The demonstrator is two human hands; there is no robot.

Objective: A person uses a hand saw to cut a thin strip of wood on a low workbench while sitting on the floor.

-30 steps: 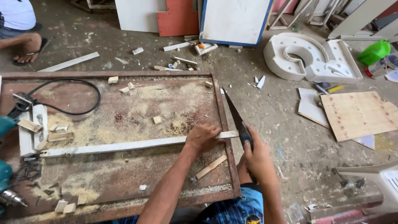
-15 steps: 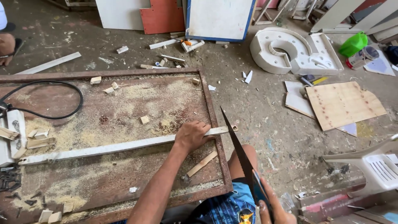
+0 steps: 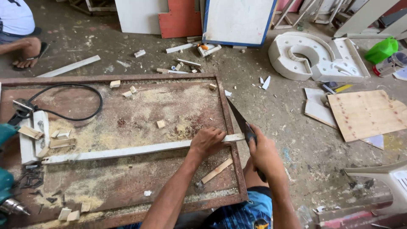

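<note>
**Saw set across the white strip at the surface's right edge**

Your left hand [image 3: 207, 142] presses flat on a long white strip [image 3: 127, 151], fingers spread over its top, close to the right edge of the surface [image 3: 127, 186]. The strip runs from the left side of the surface, where its far end meets a white block [image 3: 29, 138], across to the right edge, and its tip sticks out just past the rim. Your right hand [image 3: 263, 153] is closed around the handle of a dark handsaw [image 3: 239, 118]. The blade slants up and away from you, crossing the strip's overhanging tip just outside the right rim.

The surface is a rusty brown panel with a raised border, lying on the floor and strewn with sawdust. A short wood offcut [image 3: 217, 170] lies near the right edge, just below your left hand. A small wood cube [image 3: 160, 124] sits near the middle, and a black cable [image 3: 72, 106] loops by the far left corner. At the left edge you see part of a teal power drill [image 3: 6, 186].
</note>
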